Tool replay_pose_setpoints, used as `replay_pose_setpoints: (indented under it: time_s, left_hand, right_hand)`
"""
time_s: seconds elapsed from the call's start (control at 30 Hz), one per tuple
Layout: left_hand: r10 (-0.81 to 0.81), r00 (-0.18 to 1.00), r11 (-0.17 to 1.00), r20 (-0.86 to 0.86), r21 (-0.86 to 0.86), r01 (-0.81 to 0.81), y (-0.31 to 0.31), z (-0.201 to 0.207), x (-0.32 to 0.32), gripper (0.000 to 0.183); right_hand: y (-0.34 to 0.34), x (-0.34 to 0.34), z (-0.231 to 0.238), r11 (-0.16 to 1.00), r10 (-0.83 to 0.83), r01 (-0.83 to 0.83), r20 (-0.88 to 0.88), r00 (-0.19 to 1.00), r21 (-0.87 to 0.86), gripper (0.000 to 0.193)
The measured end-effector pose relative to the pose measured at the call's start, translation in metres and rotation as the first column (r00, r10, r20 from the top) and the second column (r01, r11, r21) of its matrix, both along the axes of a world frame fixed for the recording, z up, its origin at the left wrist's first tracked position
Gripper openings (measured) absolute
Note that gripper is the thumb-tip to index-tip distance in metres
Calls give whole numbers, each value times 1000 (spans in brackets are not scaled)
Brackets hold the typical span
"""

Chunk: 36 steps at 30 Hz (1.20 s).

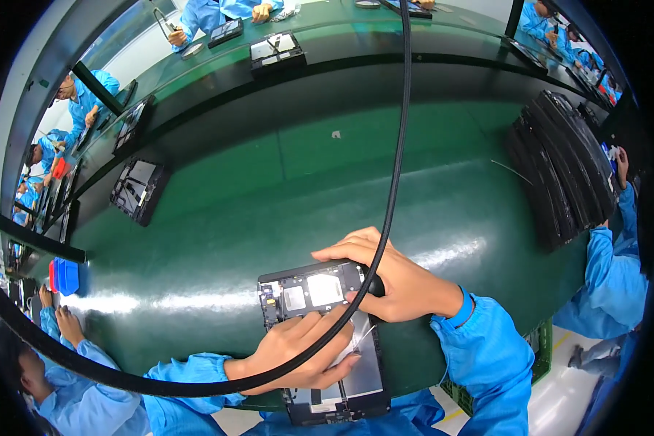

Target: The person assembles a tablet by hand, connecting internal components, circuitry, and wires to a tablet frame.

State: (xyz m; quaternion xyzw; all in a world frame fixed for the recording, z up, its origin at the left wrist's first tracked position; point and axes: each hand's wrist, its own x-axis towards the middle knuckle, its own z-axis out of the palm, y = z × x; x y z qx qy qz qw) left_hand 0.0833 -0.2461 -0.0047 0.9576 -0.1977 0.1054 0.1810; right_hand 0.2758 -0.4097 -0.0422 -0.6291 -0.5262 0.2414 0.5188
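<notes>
An opened tablet-like device [295, 275] lies at the near edge of the green table, its inner boards and a silvery panel [370, 363] exposed. My right hand [407, 287] is closed round its far right corner, fingers over the far edge and thumb on the inside. A black rounded part [376, 285] shows beside that thumb; whether it belongs to the device I cannot tell. My left hand [298, 352] rests across the middle of the device with bent fingers. Close to its fingertips runs a thin whitish strip [363, 338]; what the fingers pinch is partly hidden.
A black cable [396, 182] loops in front of my hands. At right stands a tall stack of black panels [559, 171]. Another opened device [138, 190] lies far left, and a blue bin [66, 276] near the left edge. Co-workers in blue sit on both sides and across.
</notes>
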Motion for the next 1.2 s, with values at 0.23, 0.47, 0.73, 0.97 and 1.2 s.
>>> replay_pose_setpoints:
  time_s: [0.23,0.47,0.73,0.97,1.2]
  left_hand:
    - [3,999,1000,44,23,-4,-4,-7,2,38]
    - [-6,996,973,93,228,-15,-4,-11,3,39]
    - [-50,988,974,144,227,16,-4,-25,17,38]
    - [-52,992,987,117,154,34,-1,-26,28,33]
    - [-24,993,992,116,124,10,-8,-31,32,30]
  right_hand:
    - [-6,21,1,995,56,-57,-17,998,-86,54]
    - [1,18,-10,995,-18,16,-21,1000,-103,45]
    - [5,21,-17,982,-122,121,0,993,-145,45]
    - [3,26,-19,985,-122,113,-62,991,-132,45]
    - [-18,43,-11,972,137,-152,-94,986,-179,88]
